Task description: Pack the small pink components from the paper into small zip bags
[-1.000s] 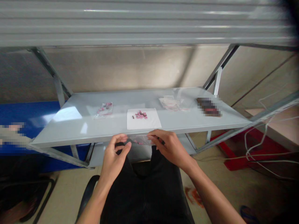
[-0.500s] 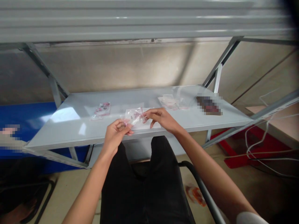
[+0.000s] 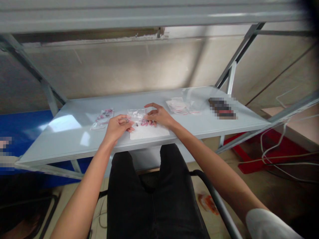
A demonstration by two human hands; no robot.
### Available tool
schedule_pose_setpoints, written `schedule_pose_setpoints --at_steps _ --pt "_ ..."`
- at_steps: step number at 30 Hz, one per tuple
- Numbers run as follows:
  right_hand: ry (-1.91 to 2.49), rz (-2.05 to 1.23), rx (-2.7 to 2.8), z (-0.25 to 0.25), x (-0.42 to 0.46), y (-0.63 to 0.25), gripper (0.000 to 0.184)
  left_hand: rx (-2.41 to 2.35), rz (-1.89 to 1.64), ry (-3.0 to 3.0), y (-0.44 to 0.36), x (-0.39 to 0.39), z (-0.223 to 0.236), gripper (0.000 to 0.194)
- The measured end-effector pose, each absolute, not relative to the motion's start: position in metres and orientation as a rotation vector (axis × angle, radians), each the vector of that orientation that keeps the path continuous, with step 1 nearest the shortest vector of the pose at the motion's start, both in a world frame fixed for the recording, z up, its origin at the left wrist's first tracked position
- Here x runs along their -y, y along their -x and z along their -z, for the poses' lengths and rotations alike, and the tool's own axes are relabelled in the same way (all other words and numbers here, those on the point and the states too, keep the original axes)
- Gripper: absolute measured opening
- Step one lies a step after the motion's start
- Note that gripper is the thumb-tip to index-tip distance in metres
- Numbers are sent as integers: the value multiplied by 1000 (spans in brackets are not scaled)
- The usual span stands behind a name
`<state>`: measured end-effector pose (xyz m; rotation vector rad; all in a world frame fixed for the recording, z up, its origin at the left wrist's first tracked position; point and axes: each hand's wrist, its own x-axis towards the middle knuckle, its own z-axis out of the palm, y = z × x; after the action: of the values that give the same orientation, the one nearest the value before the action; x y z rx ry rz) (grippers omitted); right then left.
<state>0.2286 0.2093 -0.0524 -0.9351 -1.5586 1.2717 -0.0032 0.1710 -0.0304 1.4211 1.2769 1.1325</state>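
My left hand (image 3: 116,128) pinches the left part of a clear plastic bag (image 3: 136,116) between fingers and thumb. My right hand (image 3: 159,116) holds the bag's right edge, its fingers spread. The bag hangs over a white paper sheet (image 3: 149,132) on a pale grey shelf (image 3: 62,132). A small heap of pink beads (image 3: 147,123) lies on the sheet, partly behind the bag and my right hand. Another small bag with pink pieces (image 3: 103,119) lies left of my left hand. A clear bag with red-marked contents (image 3: 178,106) lies to the right.
A pixelated dark object (image 3: 221,108) lies at the shelf's right end. Steel uprights (image 3: 230,78) and an upper shelf (image 3: 124,16) frame the view. Below are my black trousers (image 3: 149,192). A red crate (image 3: 251,156) and white cables (image 3: 274,152) are on the floor at right.
Both hands have moved forward from the shelf's front edge, carrying the clear bag over the white sheet. The bag now hangs low above the pink beads, and the view has tilted slightly.
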Motion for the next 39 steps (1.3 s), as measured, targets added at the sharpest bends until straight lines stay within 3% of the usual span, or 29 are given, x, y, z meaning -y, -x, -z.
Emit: schedule_pose_setpoints --at_steps 22,28,35,39 --pt "917 -1276 1495 67 -221 -229 43 -1272 -1185 -1635 -3 -187 10 46" --pt "888 -1266 1499 65 -220 -230 37 -1239 -1248 -1663 -6 -193 16 45" --pt "868 -1268 1458 68 -224 -231 29 -1235 -1274 -1576 -8 -193 34 64" --pt "864 -1264 1424 70 -225 -232 30 -1335 -1251 -1569 -10 -185 40 57"
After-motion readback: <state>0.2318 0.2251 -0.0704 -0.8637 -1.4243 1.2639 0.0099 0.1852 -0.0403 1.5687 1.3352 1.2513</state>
